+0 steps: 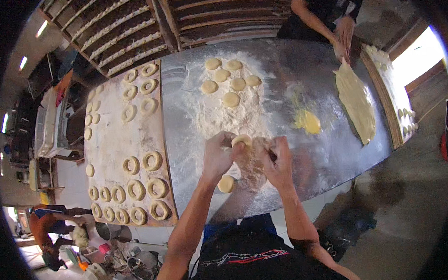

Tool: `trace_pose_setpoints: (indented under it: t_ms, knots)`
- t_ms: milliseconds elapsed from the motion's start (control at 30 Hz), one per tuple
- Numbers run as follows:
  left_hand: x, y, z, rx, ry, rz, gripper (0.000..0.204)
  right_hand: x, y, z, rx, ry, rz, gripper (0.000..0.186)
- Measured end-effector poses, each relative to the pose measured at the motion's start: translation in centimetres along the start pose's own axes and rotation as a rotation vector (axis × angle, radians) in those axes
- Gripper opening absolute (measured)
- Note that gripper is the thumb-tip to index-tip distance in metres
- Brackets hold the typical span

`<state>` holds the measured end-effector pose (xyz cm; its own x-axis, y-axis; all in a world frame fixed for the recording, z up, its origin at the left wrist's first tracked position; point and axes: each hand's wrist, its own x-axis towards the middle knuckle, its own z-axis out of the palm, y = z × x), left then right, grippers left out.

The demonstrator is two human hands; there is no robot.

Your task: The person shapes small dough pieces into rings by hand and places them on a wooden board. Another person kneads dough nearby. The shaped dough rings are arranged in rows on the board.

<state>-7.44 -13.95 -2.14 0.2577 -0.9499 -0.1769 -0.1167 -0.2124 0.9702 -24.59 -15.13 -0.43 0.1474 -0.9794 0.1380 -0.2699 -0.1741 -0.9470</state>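
Over the floured middle of the metal table, my left hand (pixel 217 155) grips a small round piece of dough (pixel 242 140) between thumb and fingers. Just to its right is my right hand (pixel 279 162), its fingers curled in and partly blurred; whether anything is in them is hidden. A flat dough round (pixel 226 184) lies on the table below my left hand. Farther off, several more dough rounds (pixel 231 100) rest on a bed of white flour (pixel 223 120).
At the left, a floured wooden board (pixel 110 144) bears several dough rings (pixel 151 161) and smaller pieces. Right of the flour are a yellow greasy patch (pixel 308 122) and a long dough sheet (pixel 356 103), whose far end a co-worker's hands (pixel 343 42) touch. Racks (pixel 126 35) stand behind.
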Motion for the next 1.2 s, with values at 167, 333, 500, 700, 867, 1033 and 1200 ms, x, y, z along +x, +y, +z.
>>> trace_pose_setpoints:
  t_ms: [167, 333, 500, 700, 867, 1033, 1200]
  knots:
    - [-3.7, 2.3, 1.7, -0.049, 0.045, 0.039, 0.015, 1.5, 1.9, -0.8, 0.185, -0.414, 0.140, 0.035]
    - [-6.3, 3.6, 0.1, 0.028, 0.226, 0.042, 0.034, 0.6, -0.6, 0.7, 0.471, -0.529, 0.291, 0.031]
    - [-8.2, 5.1, -5.5, 0.143, 0.115, 0.106, 0.056, 0.4, -3.9, 2.9, 0.304, -0.653, 0.031, 0.034]
    - [-6.4, 3.9, -9.2, 0.362, 0.057, 0.201, 0.086, -0.3, -4.9, 10.1, -0.320, -0.072, -0.637, 0.032]
    - [-6.9, 1.5, -12.3, -0.169, -0.204, 0.199, 0.076, 0.0, -5.5, 11.8, -0.120, -0.365, 0.310, 0.035]
    - [-7.3, 0.6, -9.9, -0.421, 0.653, 0.108, 0.063, -3.2, -6.2, 12.6, 0.135, -0.461, -0.011, 0.046]
    - [-7.9, -0.3, -7.0, -0.296, 0.830, 0.613, 0.046, -4.7, -6.6, 12.2, 0.921, -0.656, 0.344, 0.050]
